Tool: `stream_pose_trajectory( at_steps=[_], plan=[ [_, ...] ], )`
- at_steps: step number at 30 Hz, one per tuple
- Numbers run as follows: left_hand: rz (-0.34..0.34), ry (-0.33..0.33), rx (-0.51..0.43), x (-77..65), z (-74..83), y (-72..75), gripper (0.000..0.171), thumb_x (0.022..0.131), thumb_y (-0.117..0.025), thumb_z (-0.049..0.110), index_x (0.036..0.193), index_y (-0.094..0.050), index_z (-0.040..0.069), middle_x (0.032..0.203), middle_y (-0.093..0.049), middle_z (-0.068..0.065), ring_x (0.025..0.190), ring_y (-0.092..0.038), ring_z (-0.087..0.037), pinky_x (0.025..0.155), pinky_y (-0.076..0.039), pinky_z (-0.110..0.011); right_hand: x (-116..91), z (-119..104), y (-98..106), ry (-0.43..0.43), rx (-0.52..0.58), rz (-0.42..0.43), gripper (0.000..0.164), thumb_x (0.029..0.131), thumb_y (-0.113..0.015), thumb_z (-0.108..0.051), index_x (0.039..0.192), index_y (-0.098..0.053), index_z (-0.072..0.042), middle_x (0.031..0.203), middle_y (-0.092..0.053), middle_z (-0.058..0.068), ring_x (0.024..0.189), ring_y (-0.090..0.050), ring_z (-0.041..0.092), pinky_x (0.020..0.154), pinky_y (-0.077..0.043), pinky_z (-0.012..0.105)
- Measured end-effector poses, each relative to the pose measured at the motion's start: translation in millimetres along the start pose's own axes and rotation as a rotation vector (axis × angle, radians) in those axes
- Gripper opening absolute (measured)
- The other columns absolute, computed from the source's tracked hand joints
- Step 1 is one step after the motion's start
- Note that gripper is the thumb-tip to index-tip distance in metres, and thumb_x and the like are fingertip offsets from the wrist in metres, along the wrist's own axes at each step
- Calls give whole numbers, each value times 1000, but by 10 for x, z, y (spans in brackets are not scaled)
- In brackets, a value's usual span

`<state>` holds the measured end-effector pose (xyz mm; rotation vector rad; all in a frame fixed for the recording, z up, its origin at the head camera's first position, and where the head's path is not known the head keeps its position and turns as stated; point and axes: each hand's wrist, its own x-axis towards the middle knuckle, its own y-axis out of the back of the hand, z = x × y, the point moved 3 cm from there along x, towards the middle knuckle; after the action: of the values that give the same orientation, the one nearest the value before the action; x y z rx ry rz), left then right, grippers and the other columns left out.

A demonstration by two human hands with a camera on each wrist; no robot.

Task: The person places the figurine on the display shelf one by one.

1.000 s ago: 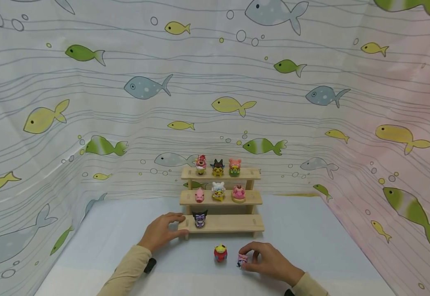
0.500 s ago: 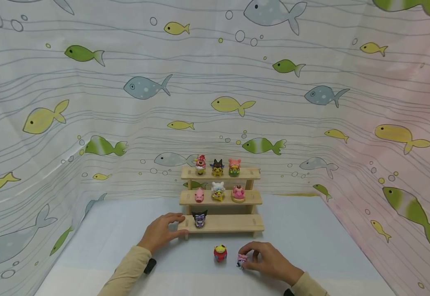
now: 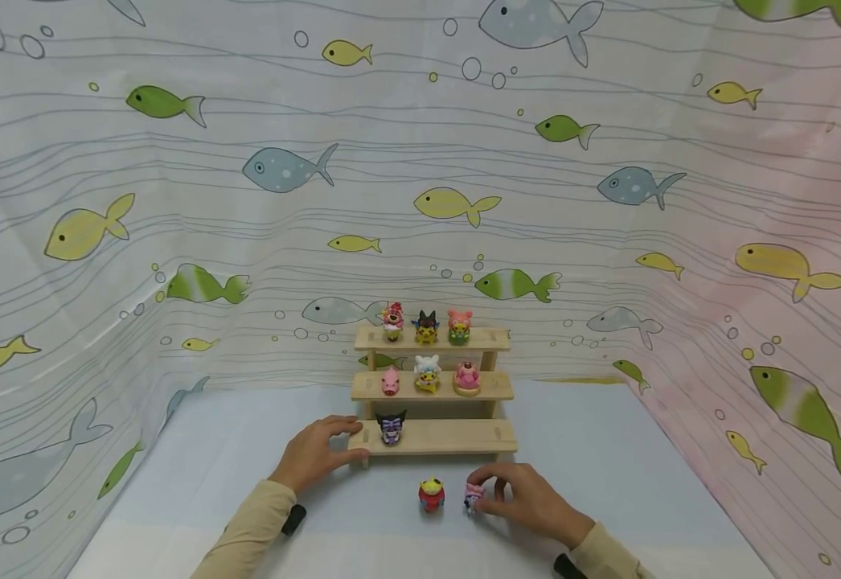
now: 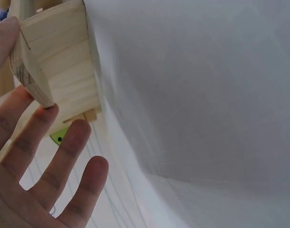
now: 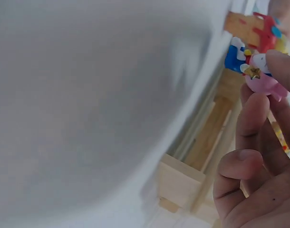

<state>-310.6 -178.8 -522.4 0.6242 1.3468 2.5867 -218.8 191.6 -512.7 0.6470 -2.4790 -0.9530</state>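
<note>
In the head view my right hand [image 3: 529,500] pinches a small pink-and-white toy figurine [image 3: 473,497] between thumb and fingers, in front of the wooden tiered display stand [image 3: 457,437]. The right wrist view shows this figurine's blue base and gold star [image 5: 253,72]. Just left of it a red figurine with a yellow top [image 3: 431,495] stands upright on the table. My left hand [image 3: 319,453] holds the left end of the stand's lowest step. Seen from the left wrist, two fingertips touch the end of the board [image 4: 35,78], while the other fingers extend beyond it.
A black-and-purple figurine [image 3: 391,429] stands at the left of the lowest step. The middle step carries a pink pig [image 3: 390,382], a white-hooded figurine [image 3: 427,374] and a pink figurine [image 3: 467,379]. Three more figurines line the top step. A fish-printed curtain [image 3: 420,121] surrounds the table.
My right hand has moved slightly away from me, toward the stand, carrying the pink-and-white figurine. My left hand stays at the stand's end.
</note>
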Motion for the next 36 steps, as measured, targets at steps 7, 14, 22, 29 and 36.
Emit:
stream_pose_trajectory(
  at_steps=[7, 14, 22, 29, 36],
  plan=[
    [-10, -3, -10, 4, 6, -8, 60, 76, -78, 65, 121, -76, 25, 132, -67, 5, 124, -61, -26, 100, -50, -51, 100, -48, 114, -8, -15, 40, 33, 94, -75, -30, 125, -69, -25, 116, -70, -11, 82, -62, 4, 71, -57, 36],
    [-15, 10, -12, -2, 9, -12, 58, 76, -80, 62, 121, -76, 24, 132, -67, 5, 124, -61, -26, 100, -50, -51, 211, -110, 189, 6, -23, 72, 33, 94, -75, -26, 126, -68, -25, 118, -69, -13, 83, -62, 5, 71, -56, 32],
    [-1, 0, -7, -6, 4, 9, 57, 77, -81, 60, 120, -76, 23, 131, -68, 4, 123, -62, -27, 100, -51, -51, 445, -176, 274, 23, -56, 96, 34, 95, -73, -24, 128, -68, -18, 121, -69, -11, 84, -63, 6, 71, -54, 27],
    [-11, 23, -19, -7, 15, 5, 57, 76, -81, 61, 120, -76, 25, 131, -67, 5, 124, -61, -26, 100, -50, -51, 688, -191, 203, 30, -73, 66, 32, 97, -70, -27, 129, -68, -23, 121, -68, -13, 87, -61, 6, 73, -54, 26],
    [-13, 35, -12, -14, 36, 9, 59, 77, -80, 62, 122, -75, 24, 132, -67, 5, 124, -61, -26, 100, -50, -52, 897, -194, 135, 10, -68, 49, 33, 99, -69, -24, 132, -67, -19, 123, -67, -11, 86, -61, 7, 67, -53, 25]
  ],
)
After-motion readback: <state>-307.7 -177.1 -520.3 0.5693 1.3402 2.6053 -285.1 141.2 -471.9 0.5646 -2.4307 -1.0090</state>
